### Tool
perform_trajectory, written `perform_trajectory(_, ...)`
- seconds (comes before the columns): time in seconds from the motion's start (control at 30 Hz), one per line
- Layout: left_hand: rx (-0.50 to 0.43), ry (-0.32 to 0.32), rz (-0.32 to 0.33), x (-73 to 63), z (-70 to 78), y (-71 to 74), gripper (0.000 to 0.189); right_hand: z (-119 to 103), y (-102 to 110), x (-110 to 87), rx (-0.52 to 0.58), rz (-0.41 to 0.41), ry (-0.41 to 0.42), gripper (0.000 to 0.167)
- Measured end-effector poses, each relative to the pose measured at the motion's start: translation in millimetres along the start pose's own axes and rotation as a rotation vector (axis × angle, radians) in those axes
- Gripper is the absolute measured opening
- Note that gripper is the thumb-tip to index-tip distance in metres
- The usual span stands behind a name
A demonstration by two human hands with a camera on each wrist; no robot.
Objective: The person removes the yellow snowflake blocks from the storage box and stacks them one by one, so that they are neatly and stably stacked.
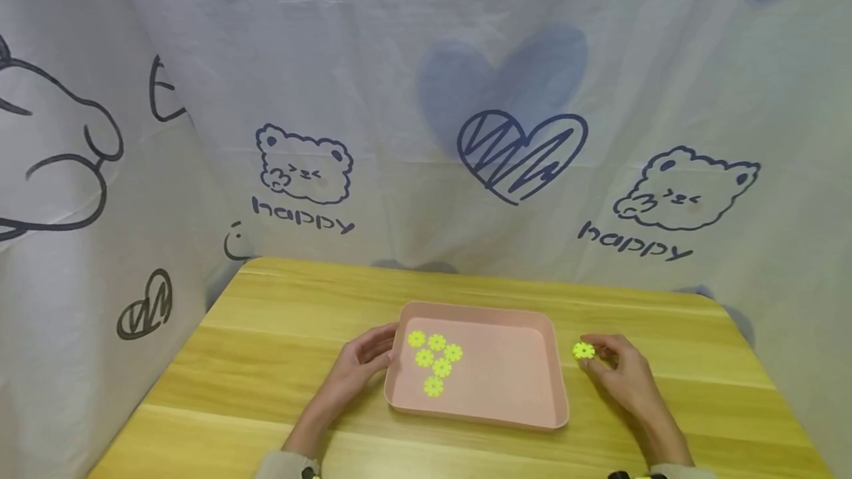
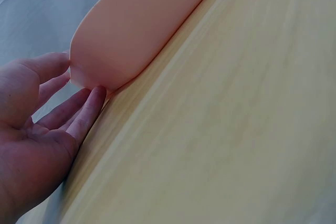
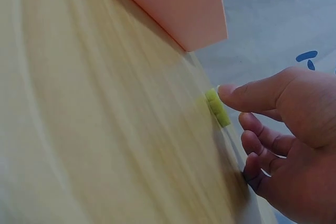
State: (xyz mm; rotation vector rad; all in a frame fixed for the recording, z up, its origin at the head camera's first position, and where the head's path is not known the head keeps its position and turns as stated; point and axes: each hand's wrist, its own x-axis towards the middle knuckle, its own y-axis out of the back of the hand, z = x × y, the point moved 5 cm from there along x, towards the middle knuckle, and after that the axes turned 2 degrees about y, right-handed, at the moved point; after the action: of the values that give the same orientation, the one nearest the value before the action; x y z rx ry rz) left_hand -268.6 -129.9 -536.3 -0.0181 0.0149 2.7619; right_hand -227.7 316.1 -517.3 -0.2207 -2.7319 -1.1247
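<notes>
Right hand (image 1: 626, 377) pinches one yellow flower (image 1: 583, 350) just right of the pink tray (image 1: 509, 379). Left hand (image 1: 356, 362), fingers relaxed, touches tray's left wall. Six matching flowers (image 1: 424, 358) lie inside, leftward.

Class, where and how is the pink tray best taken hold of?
Take the pink tray probably by its raised walls at the two short ends, one hand from each side: it lies flat, its longer sides run left to right, and the left hand touches its left wall.
</notes>
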Motion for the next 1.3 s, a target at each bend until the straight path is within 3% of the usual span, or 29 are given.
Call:
perform_trajectory(0.43, 0.012, 0.000, 0.007, -1.1, -1.4, 1.0, 0.051, 0.5, -2.2, -0.4, -0.003, 0.028, -0.076, 0.037)
perform_trajectory(0.8, 0.003, 0.007, 0.001, -0.5, 0.7, 0.3, 0.052, -0.1, 1.2, -2.0, 0.035, -0.013, -0.005, 0.036)
perform_trajectory(1.3, 0.006, -0.001, 0.003, -0.2, 1.1, 0.1, 0.051, 3.0, -2.3, 0.0, 0.004, -0.056, -0.029, 0.037)
